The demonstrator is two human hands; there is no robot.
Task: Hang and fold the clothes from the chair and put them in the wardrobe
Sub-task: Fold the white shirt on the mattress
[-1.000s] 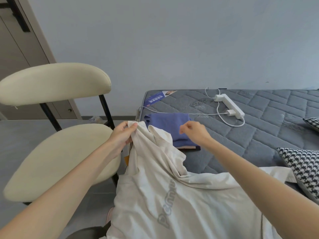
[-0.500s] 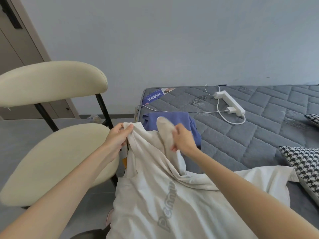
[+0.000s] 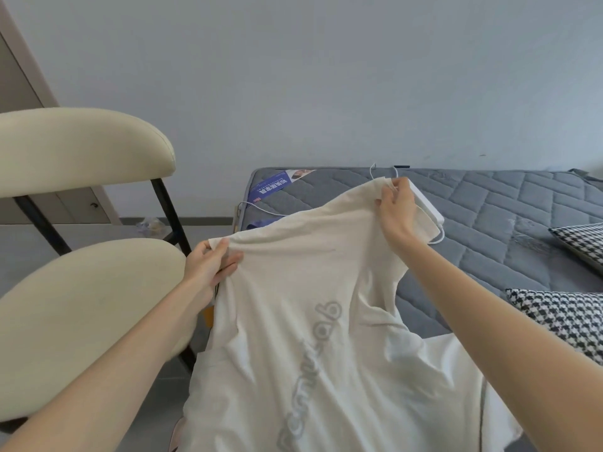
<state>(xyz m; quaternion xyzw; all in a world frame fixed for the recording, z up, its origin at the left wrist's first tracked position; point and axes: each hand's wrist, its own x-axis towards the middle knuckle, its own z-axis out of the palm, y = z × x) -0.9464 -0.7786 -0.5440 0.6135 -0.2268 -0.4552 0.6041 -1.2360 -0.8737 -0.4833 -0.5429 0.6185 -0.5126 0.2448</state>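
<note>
Over the grey mattress [image 3: 489, 223], my left hand [image 3: 208, 269] and right hand [image 3: 396, 210] pinch the cream shirt [image 3: 310, 321] spread between them; loose pinches could let it slump crumpled.

Blue garment [image 3: 257, 224] mostly behind shirt [image 3: 310, 288], power strip [image 3: 429, 207] partly hidden, shirt hem cropped.

Cream T-shirt [image 3: 313, 305] between both hands
</note>
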